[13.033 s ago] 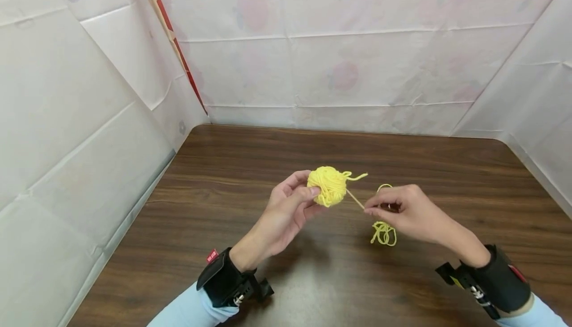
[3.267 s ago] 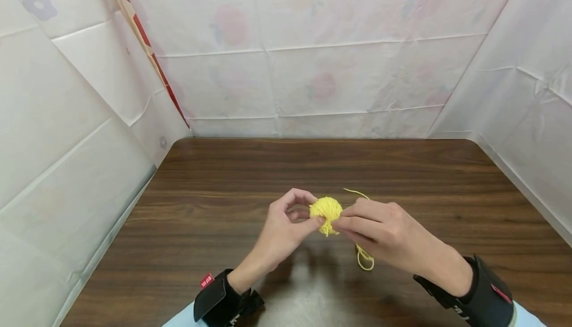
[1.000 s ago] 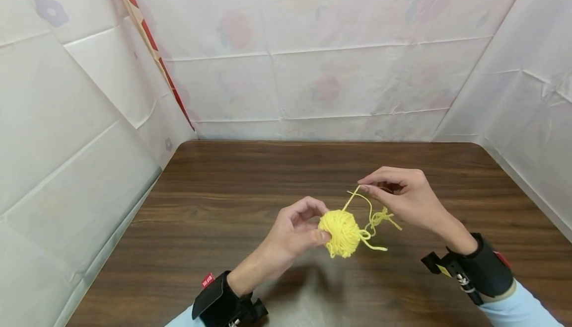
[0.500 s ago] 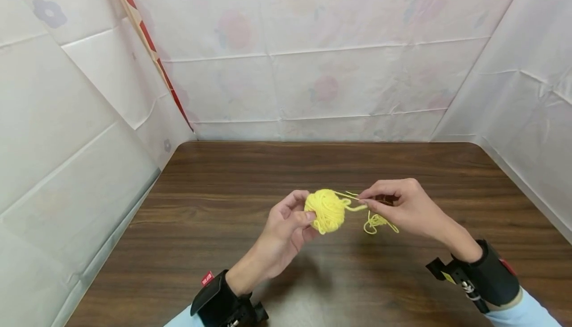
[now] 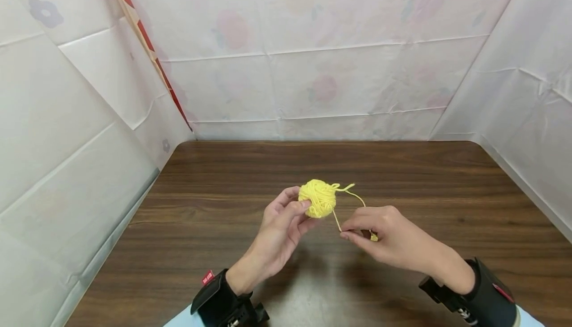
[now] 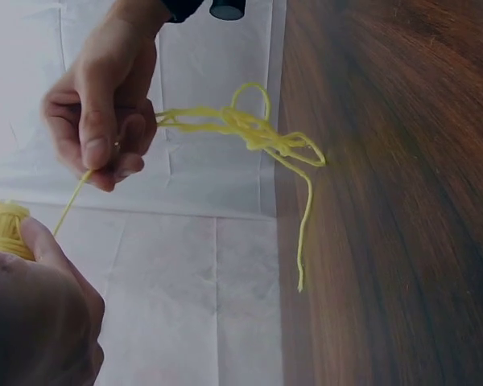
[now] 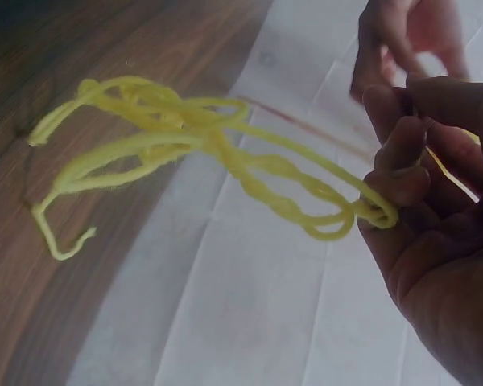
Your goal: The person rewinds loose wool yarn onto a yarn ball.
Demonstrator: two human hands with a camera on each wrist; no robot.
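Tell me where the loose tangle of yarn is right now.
The loose tangle hangs from the right hand, mostly hidden behind it in the head view, above the table, right of the yarn ball held in the left hand.

The place is a makeshift recording booth, not a lived-in room. A dark wood-grain table (image 5: 232, 168) stands enclosed on three sides by creased white sheeting (image 5: 313, 83) with faint floral prints, hung as backdrop walls. A red-and-cream striped strip (image 5: 149, 51) shows at the left seam. Black camera straps (image 5: 214, 299) sit on both wrists, above light blue sleeves (image 5: 178, 322).
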